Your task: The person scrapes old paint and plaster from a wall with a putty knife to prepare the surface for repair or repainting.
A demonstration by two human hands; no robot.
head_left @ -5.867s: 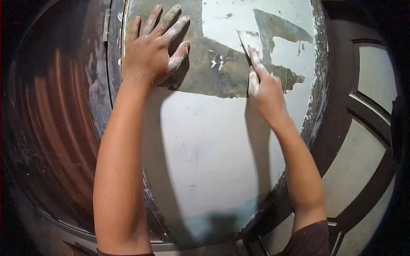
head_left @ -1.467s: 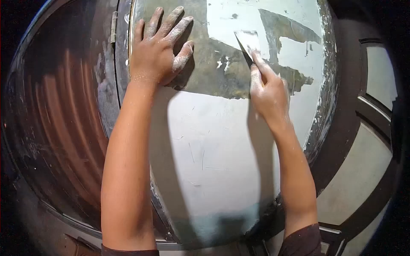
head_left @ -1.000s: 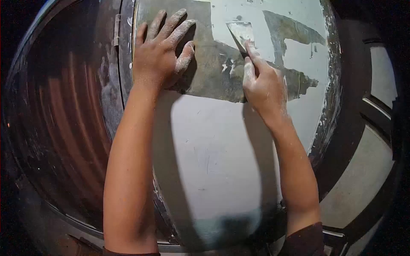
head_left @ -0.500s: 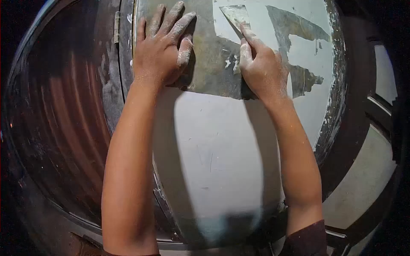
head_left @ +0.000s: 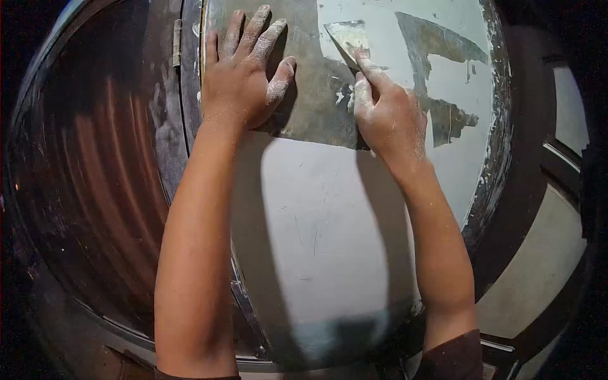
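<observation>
My left hand (head_left: 244, 79) lies flat on a bare grey-brown patch of the panel (head_left: 310, 114), its fingers spread and dusted with white. In my right hand (head_left: 389, 107) is a putty knife (head_left: 349, 39), its handle mostly hidden by the fingers. The index finger stretches along the blade, whose wide edge points up toward the white coating (head_left: 380, 16). Below both hands, a smooth white sheet-like area (head_left: 323, 209) carries fine scratches and the shadows of my arms.
A metal hinge (head_left: 177, 43) sits on the dark frame left of the panel. Farther left is a dark reddish-brown surface (head_left: 107, 158) with vertical streaks. Flaked white paint marks the panel's right edge (head_left: 496, 114). At the right stands a dark frame with pale panes (head_left: 538, 272).
The left thumb has spread farther from the fingers, and the hand sits slightly right. The putty knife has come down a little with my right hand.
</observation>
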